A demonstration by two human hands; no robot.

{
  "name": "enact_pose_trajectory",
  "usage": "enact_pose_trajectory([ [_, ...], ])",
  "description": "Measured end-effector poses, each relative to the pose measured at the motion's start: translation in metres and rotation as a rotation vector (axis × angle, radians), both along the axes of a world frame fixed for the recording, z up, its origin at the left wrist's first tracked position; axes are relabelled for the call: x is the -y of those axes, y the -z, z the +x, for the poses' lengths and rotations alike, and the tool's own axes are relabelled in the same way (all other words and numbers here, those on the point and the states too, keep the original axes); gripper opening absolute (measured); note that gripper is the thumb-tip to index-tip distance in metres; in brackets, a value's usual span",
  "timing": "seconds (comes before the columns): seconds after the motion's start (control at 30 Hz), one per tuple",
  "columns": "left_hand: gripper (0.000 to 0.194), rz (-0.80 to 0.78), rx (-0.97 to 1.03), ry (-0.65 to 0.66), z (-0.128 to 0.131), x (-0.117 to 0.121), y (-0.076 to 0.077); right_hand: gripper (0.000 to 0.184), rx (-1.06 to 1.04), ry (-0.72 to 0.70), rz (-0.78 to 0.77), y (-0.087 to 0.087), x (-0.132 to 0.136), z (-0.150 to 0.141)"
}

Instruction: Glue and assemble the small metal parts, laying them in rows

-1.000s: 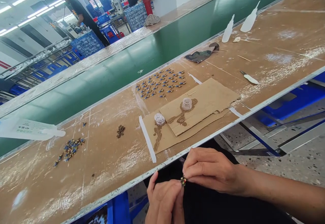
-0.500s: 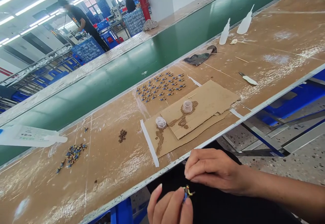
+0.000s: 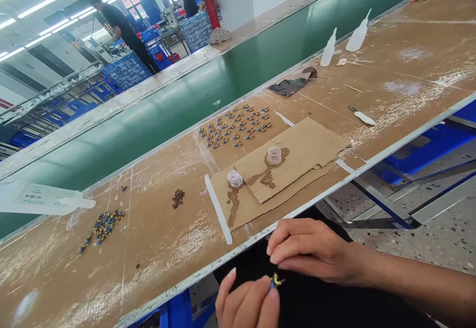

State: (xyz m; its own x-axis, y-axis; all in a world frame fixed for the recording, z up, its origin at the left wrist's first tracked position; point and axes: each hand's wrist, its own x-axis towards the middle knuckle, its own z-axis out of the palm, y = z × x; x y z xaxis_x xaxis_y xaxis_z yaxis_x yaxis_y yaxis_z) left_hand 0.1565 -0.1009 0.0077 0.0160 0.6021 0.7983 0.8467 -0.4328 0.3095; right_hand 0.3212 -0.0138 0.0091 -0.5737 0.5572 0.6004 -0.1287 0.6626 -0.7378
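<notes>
My left hand [image 3: 247,302] is low at the bottom edge, its fingertips pinched on a tiny blue and yellow figurine [image 3: 275,281] held over my dark lap. My right hand [image 3: 310,248] hovers just above and to the right of it, fingers curled loosely together, nothing visible in them. On the brown workbench [image 3: 148,248] beyond, rows of the same small figurines [image 3: 236,125] are set out, a loose heap of figurines [image 3: 102,221] lies at the left, and a small cluster of dark parts [image 3: 178,197] sits in between.
Stained cardboard sheets [image 3: 297,162] carry two small clear cups [image 3: 274,155] [image 3: 234,179]. Glue bottles [image 3: 328,48] [image 3: 357,35], a dark rag [image 3: 292,85], a small knife [image 3: 362,116] and a lying squeeze bottle [image 3: 44,199] are on the bench. A green conveyor [image 3: 223,75] runs behind; other people stand far back.
A second ago both hands pinched the figurine together. My right hand has let go and drawn slightly away; my left hand alone holds it, a little lower.
</notes>
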Motion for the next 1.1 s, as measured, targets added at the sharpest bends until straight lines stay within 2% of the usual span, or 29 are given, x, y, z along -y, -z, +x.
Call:
enact_pose_trajectory([
  [0.13,0.008,-0.21,0.481,0.011,0.006,-0.001,0.005,0.01,0.012,0.07,0.045,-0.003,0.0,-0.002],
  [0.27,0.011,-0.305,0.72,-0.044,0.013,0.001,0.005,0.008,0.013,0.104,0.069,-0.003,0.001,-0.003],
  [0.37,0.012,-0.334,0.776,-0.079,0.017,0.003,0.002,0.008,0.008,0.099,0.069,-0.004,0.0,-0.004],
  [0.6,0.011,-0.33,0.794,-0.056,0.018,0.002,-0.002,0.007,-0.011,0.078,0.083,-0.006,-0.002,-0.007],
  [0.83,0.01,-0.345,0.894,-0.029,0.02,0.002,-0.003,0.008,-0.017,0.081,0.121,-0.006,-0.002,-0.006],
  [1.1,0.014,-0.414,0.909,-0.034,0.02,0.001,-0.007,0.006,0.032,0.088,0.181,-0.007,-0.003,-0.005],
])
